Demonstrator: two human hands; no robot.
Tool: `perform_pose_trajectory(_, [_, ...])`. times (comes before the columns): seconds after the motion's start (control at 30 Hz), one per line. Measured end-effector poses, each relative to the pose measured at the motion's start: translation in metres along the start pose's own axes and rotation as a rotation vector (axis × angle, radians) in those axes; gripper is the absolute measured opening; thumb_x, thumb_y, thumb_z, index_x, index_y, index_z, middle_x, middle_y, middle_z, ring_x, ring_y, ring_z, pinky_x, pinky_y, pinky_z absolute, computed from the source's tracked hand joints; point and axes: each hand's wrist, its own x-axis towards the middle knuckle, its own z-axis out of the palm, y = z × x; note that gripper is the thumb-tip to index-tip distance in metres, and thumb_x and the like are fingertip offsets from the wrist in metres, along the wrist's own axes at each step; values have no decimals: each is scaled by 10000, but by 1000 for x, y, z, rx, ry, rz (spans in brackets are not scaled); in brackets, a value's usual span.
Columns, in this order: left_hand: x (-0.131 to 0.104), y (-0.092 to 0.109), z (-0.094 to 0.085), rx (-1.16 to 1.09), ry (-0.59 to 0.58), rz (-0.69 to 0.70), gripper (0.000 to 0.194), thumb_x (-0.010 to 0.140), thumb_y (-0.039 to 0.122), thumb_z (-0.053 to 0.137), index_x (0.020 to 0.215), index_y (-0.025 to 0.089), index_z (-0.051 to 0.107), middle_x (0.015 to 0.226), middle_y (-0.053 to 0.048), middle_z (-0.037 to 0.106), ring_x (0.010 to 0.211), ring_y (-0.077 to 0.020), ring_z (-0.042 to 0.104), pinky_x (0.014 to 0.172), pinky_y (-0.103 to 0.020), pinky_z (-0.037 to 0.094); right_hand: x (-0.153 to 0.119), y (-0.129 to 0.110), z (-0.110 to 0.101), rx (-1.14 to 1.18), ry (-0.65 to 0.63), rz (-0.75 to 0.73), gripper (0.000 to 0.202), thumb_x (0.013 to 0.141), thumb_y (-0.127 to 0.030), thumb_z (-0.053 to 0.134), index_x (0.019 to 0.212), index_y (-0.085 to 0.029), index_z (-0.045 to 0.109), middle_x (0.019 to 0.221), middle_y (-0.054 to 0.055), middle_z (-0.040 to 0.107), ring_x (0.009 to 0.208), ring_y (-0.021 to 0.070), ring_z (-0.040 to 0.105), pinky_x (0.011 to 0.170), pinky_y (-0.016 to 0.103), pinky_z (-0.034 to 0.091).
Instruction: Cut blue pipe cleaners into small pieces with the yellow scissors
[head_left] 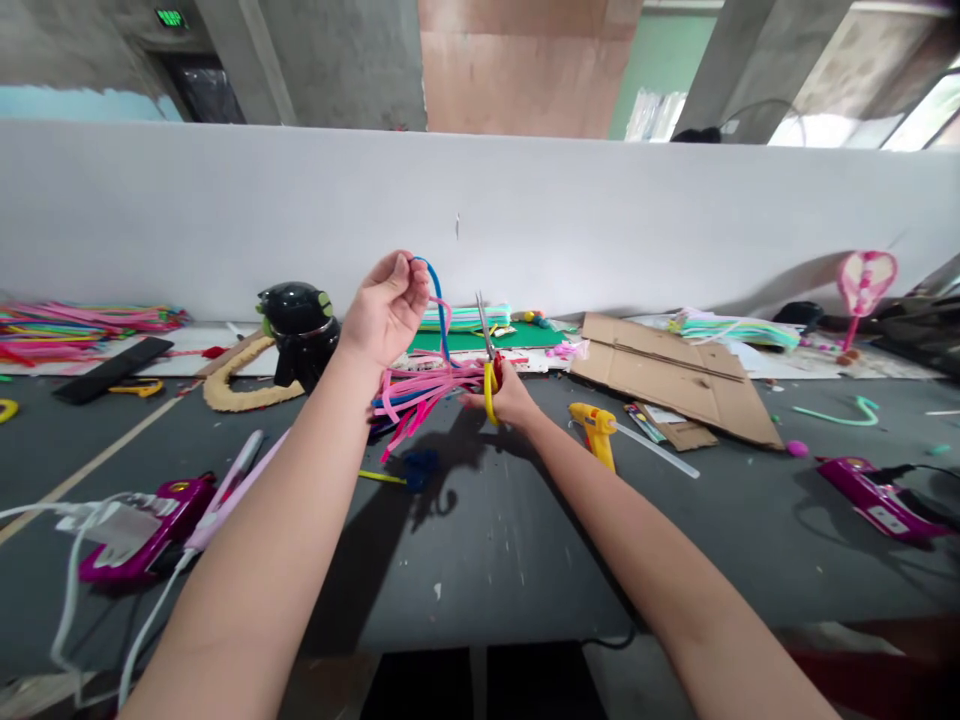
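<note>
Raised in front of the white partition, my left hand (388, 308) pinches one end of a blue pipe cleaner (439, 310), which curves down toward the bundle below. My right hand (516, 398) grips scissors (491, 385) with yellow and red handles, their blades pointing up and slightly apart. Beside the right fingers, a bundle of pink and blue pipe cleaners (420, 388) fans out to the left above the table. I cannot tell whether the right fingers also touch it. Under the bundle lie a dark blue piece (420, 468) and a yellow strip (381, 476).
A yellow glue gun (596, 430) lies right of my hand, before flattened cardboard (667, 370). A black figure-shaped container (300, 330) stands left, near a tan curved piece (244, 385). Purple power strips (161, 525) sit on both sides. More pipe cleaners (82, 325) lie far left.
</note>
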Motion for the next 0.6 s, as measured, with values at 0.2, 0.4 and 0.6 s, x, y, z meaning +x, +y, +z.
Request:
perform_pose_trajectory(0.2, [11,9,11,-7,17,14,336,976,86,419,793,165,689,744,2,698,695,-41,656,667,-132,539,17,14,2,-137,299,-69,351,648,-278,682,897,-235,439,811,-28,544,701,134,546,670,278,486])
perform_pose_trajectory(0.4, [-17,64,19,-176,-42,341,382,998,14,260,919,197,586,832,98,711,771,61,628,799,-29,464,45,12,-15,-287,574,-76,218,769,-312,563,937,-209,470,810,14,557,745,170,565,705,312,486])
perform_pose_trajectory(0.6, [-66,87,10,-167,-25,563,262,1004,103,313,1011,204,555,849,102,687,818,83,630,879,22,429,82,0,-41,-471,745,-97,343,704,-216,591,1028,-162,492,928,87,584,908,257,593,846,443,474])
